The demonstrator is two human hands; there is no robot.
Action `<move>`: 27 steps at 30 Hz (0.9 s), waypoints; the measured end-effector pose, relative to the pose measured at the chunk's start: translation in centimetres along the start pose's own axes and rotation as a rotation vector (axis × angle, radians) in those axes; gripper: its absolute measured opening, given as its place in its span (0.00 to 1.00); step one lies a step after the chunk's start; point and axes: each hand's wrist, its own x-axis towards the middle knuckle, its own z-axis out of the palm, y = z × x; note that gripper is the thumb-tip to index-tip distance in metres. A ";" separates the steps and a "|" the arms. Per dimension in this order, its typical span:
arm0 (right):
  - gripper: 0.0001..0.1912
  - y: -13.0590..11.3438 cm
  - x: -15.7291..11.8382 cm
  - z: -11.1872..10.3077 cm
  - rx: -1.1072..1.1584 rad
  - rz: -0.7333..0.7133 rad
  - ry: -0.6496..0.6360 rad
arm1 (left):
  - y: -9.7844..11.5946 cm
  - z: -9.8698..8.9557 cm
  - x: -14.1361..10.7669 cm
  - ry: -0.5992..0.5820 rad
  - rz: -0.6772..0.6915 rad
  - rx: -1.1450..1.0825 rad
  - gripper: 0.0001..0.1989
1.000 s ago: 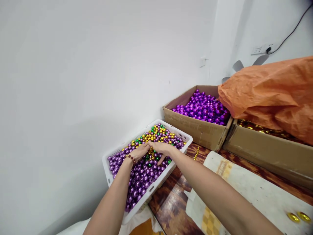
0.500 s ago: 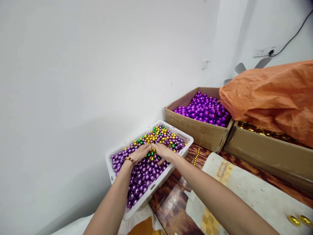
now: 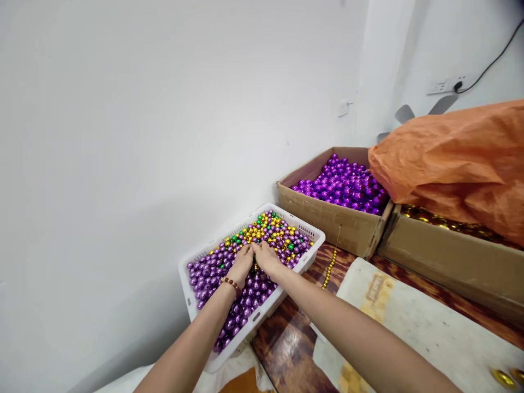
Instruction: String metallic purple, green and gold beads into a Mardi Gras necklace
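A white plastic basket [image 3: 313, 246] is filled with shiny beads, mostly purple [image 3: 204, 275], with gold and green beads [image 3: 256, 233] mixed in toward its far side. Over the middle of the heap, my left hand [image 3: 242, 265], with a brown bead bracelet [image 3: 231, 284] at the wrist, meets my right hand [image 3: 266, 257]. Both are curled inward with their fingertips close together, cupped round some beads. A few gold beads show in the gap between the palms. The undersides of the fingers are hidden.
Behind the basket stands a cardboard box [image 3: 327, 217] of bright purple beads. Another box [image 3: 442, 267] holds gold beads, partly covered by an orange cloth [image 3: 446, 158]. A gold bead string [image 3: 329, 270] lies on the wooden table [image 3: 286, 338], beside a whitish board [image 3: 426, 322].
My hands have drawn closer together and curled inward, the left shifting to the right. The gold and green beads between them are now mostly hidden. The view has moved slightly.
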 end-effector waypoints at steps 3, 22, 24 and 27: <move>0.26 -0.6 -0.3 0.6 -0.043 0.031 0.099 | 0.1 0.5 -0.2 0.071 -0.033 -0.134 0.17; 0.16 -5.8 -3.9 -1.4 0.012 -0.410 0.420 | 8.8 0.5 -3.3 0.324 0.170 -0.459 0.12; 0.16 -5.2 -5.7 -3.2 0.064 -0.487 0.460 | 10.6 2.3 -5.1 0.323 0.223 -0.527 0.12; 0.15 -1.6 -9.4 -6.2 0.227 -0.611 0.583 | 12.1 7.2 -9.0 0.285 0.215 -0.599 0.13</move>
